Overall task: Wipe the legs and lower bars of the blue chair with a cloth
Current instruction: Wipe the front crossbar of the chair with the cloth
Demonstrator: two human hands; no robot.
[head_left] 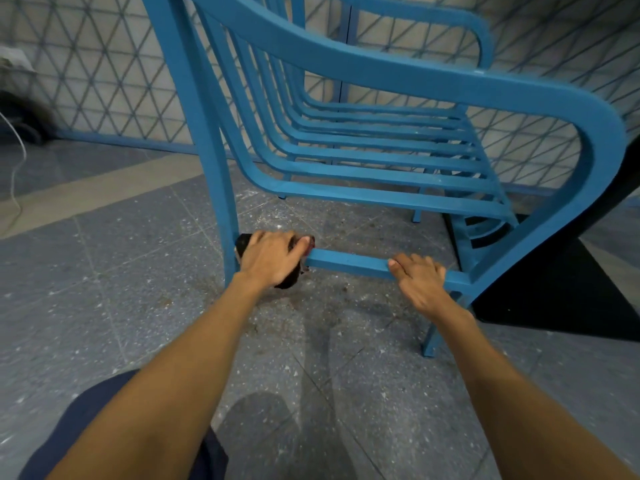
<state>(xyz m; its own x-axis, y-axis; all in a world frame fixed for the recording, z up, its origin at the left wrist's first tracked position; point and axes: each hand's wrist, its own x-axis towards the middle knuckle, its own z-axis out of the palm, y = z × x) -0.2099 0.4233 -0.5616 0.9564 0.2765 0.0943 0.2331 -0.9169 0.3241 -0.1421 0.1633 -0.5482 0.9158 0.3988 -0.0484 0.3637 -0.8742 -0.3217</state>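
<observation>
A blue slatted chair point(381, 81) stands in front of me on the floor. Its lower side bar point(349, 263) runs between the rear leg point(221, 216) on the left and the front leg point(433, 337) on the right. My left hand point(270, 259) is closed around a dark cloth point(289, 280), pressing it on the left end of that bar, right beside the rear leg. My right hand point(420, 282) grips the same bar near its right end, thumb on top. Most of the cloth is hidden under my fingers.
The speckled grey tile floor point(121, 306) is dusty and stained under the chair. A patterned wall panel point(104, 71) stands behind. A black object point(554, 289) sits just right of the chair. A white cable point(15, 168) hangs at the far left. My knee point(79, 427) shows at bottom left.
</observation>
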